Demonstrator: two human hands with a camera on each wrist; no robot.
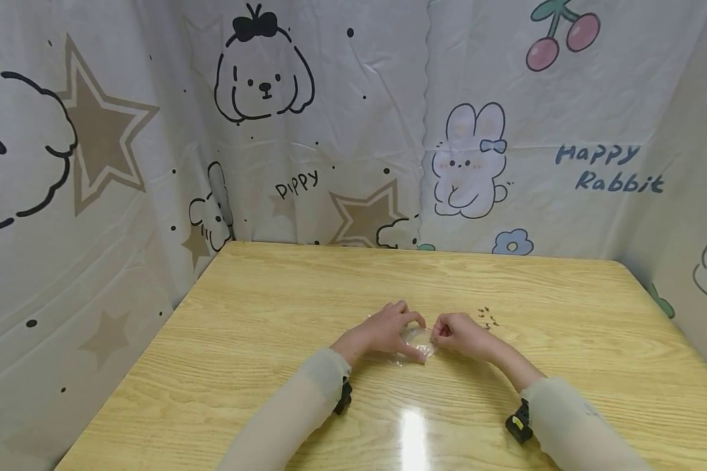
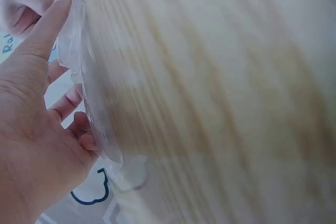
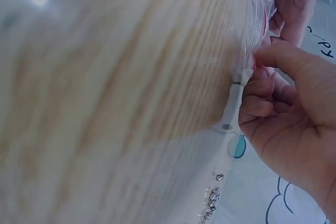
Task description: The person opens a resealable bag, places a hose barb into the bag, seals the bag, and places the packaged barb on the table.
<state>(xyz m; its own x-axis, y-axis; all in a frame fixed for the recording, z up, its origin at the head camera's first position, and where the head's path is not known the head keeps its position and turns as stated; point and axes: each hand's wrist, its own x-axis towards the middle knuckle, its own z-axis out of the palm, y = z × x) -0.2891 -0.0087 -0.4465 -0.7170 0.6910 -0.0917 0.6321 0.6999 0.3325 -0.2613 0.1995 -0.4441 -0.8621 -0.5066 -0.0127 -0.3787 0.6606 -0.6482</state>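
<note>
While the left hand [image 1: 389,329] spreads its thumb and fingers widely apart against a clear plastic bag [image 1: 419,339], the right hand [image 1: 461,335] has its fingers curled in, thumb and forefinger pinching the bag's right edge; whether anything else sits between those fingertips cannot be told. The bag is on the wooden table [image 1: 259,294], between the two hands, and a red strip [image 3: 264,22] shows along it in the right wrist view. Small shiny metal pieces [image 3: 213,196] lie scattered near the right hand, just beyond it.
</note>
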